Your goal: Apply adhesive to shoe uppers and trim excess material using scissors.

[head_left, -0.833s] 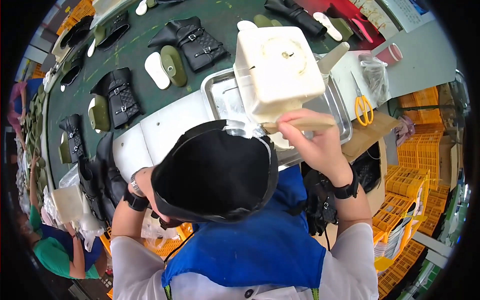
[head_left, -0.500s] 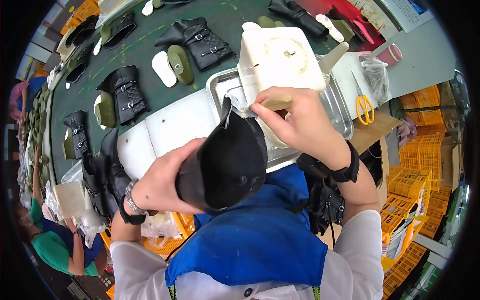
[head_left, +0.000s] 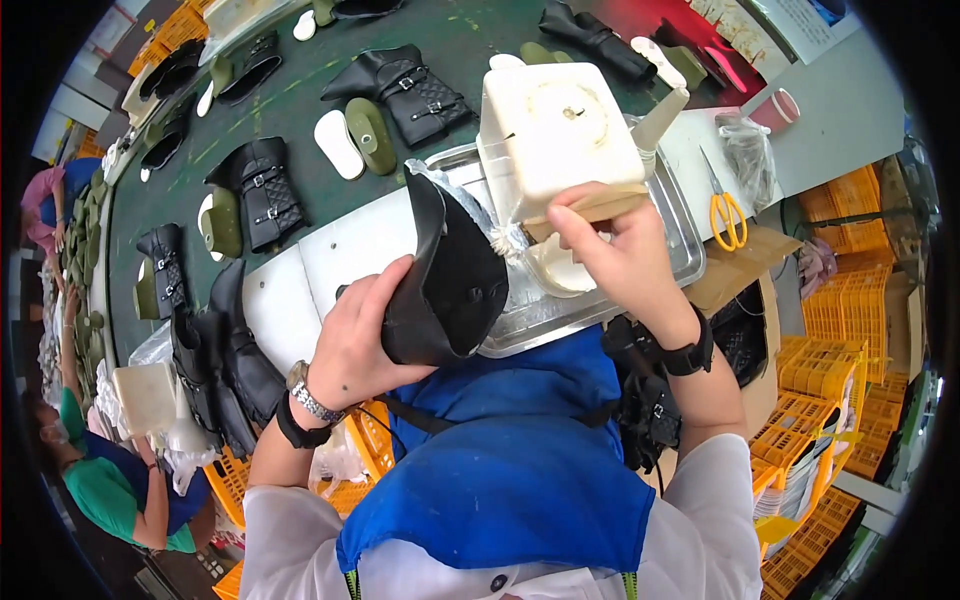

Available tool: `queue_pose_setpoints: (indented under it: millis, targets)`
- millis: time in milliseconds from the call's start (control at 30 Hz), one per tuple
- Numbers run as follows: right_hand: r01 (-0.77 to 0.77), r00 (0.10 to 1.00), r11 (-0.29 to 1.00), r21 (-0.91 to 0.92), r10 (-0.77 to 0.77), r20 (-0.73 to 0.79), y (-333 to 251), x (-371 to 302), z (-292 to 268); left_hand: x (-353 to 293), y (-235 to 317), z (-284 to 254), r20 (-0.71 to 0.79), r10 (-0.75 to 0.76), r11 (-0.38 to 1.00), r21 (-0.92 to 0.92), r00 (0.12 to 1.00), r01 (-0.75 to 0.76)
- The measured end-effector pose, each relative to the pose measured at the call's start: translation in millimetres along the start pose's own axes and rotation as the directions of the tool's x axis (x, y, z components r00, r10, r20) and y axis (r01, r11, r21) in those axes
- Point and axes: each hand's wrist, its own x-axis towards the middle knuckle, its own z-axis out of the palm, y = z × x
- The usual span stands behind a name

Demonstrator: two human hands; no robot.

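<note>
Printed white sheet point(head_left: 788, 28): lettering too small to read.
Black leathery boot shaft point(head_left: 462, 275): grasped by the left hand point(head_left: 355, 345), above the left edge of the steel tray point(head_left: 530, 324); mouth faces up and right, long axis far to near.
Pale wooden-handled brush point(head_left: 615, 203): pinched by the right hand point(head_left: 630, 255), bristles near the rim.
Room: flat white board point(head_left: 350, 238) left of the shaft.

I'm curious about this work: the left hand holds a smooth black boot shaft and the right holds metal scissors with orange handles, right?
No: the head view shows the right hand holding a white-tipped, tan-handled brush; the orange-handled metal scissors lie apart. The left hand holds the smooth black boot shaft.
</note>
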Motion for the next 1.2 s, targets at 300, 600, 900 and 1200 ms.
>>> queue_pose_setpoints:
  millis: [300,600,900,1200]
  targets:
    - [-0.108,0.993,0.987,0.12,0.113,-0.043,21.1,-5.0,1.1,-1.4,4.8,-8.9,0.15,-0.089,0.969,-0.215,0.985,0.12]
    - [0.168,0.984,0.985,-0.046,-0.17,-0.049,10.7,-6.6,13.5,-5.7,5.4,-9.5,0.042,0.052,0.995,-0.091,0.998,-0.048]
    - [0.231,0.972,0.969,-0.086,-0.226,0.061,9.0,-27.1,33.0,-5.9,-7.3,6.6,-0.321,0.183,0.965,0.238,0.929,-0.107]
    - [0.193,0.961,0.981,-0.019,-0.185,0.205,-4.6,-41.8,44.6,-10.0,-22.5,17.7,-0.372,0.213,0.929,0.363,0.904,-0.07]
